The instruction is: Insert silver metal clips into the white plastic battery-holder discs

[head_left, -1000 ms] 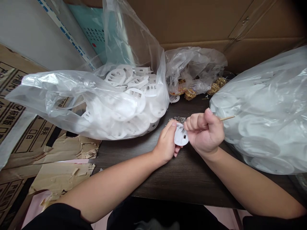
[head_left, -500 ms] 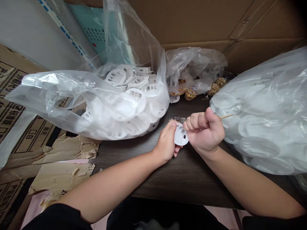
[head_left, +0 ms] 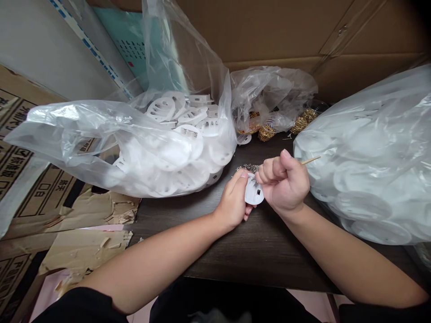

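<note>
My left hand grasps the white disc by its left edge, above the dark table. My right hand is clenched around a thin wooden stick, fingers at the disc's upper right edge. Beyond lie silvery metal parts; farther back, gold-coloured bundles beside a clear bag.

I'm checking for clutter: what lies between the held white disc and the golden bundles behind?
In the head view, a small heap of silvery pieces lies just beyond the disc, then dark tabletop.

Short black sleeves, bare forearms and hands, black clothing.
</note>
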### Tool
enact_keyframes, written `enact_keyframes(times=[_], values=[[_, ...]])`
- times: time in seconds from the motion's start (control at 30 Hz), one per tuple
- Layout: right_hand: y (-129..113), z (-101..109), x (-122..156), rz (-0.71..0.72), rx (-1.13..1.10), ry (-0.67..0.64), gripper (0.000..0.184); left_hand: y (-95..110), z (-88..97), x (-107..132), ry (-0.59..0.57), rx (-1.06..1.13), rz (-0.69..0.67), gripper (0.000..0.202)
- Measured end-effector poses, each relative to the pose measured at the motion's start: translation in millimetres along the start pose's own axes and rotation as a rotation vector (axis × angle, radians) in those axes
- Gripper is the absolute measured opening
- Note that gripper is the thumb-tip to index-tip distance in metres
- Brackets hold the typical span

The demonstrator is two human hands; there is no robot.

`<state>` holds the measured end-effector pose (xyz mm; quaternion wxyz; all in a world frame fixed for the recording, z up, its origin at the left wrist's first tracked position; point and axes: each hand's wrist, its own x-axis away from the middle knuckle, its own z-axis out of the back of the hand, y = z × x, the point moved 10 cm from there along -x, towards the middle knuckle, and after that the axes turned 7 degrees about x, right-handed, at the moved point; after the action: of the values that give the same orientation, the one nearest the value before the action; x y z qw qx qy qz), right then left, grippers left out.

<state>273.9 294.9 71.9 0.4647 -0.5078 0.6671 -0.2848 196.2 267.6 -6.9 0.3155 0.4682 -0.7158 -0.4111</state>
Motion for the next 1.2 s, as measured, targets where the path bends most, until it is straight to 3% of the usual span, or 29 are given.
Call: enact_keyframes(times=[0.23,0.37,0.47,0.57,0.67,0.73,0.87,1.07,1.2], values=[[-4,-3,-2,-0.003,-0.032,-0.039,0.066,0,-1.5,0,-0.014,0.003,0.000,0.042],[-20,-7,-8,0.005,-0.042,-0.115,0.068,-1,-1.2,1,-0.018,0.014,0.018,0.040],[-34,2,-15,-0.005,0.178,-0.092,0.064,-2,-0.4,2,-0.020,0.009,0.020,0.041],[-41,19,-18,-0.064,0.558,-0.081,0.048,-2,-0.1,3,-0.026,0.001,0.002,0.041],[-35,32,-9,-0.144,0.921,-0.173,0.036,-1,0.8,4,-0.021,0.000,-0.026,0.042],[-25,39,3,-0.210,1.036,-0.248,0.034,0,0.4,4,-0.027,0.001,-0.046,0.044],[-1,47,29,-0.326,0.967,-0.329,0.032,1,-1.0,4,-0.053,-0.013,-0.073,0.047],[8,54,39,-0.344,0.868,-0.227,0.035,4,-2.7,7,-0.073,-0.074,-0.107,0.047],[9,52,40,-0.344,0.842,-0.228,0.035,4,-3.6,7,-0.076,-0.088,-0.113,0.048]])
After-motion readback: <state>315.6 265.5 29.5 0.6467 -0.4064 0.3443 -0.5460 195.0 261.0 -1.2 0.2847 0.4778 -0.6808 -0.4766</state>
